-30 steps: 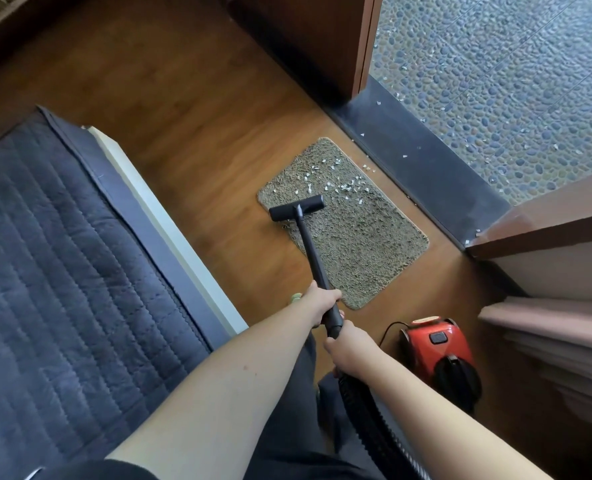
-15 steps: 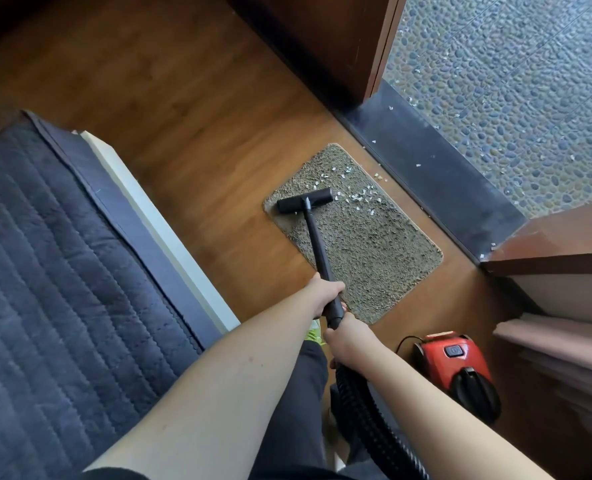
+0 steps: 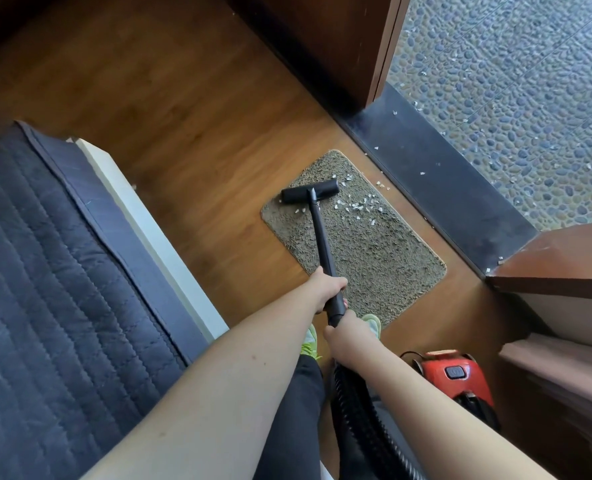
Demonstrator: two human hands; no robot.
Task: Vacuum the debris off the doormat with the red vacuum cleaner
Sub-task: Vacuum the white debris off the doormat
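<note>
Daylight entered from the pebbled ground point(image 3: 516, 98) at far right, brightening the wooden floor point(image 3: 169, 98) I stood on; the far-left corner stayed dim. My forearms cast soft shadows. Wide-angle distortion bent the edges of the quilted mattress point(image 3: 45, 271). Focus was sharp, without motion blur.

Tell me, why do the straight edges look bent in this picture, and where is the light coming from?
Head view: the wide-angle lens bows lines near the borders, such as the white bed edge. Daylight comes from the pebbled ground outside at upper right, brightening the doormat and debris; the top left corner stays dark. The vacuum head looks sharp, the forearms nearest the camera slightly soft.
</note>
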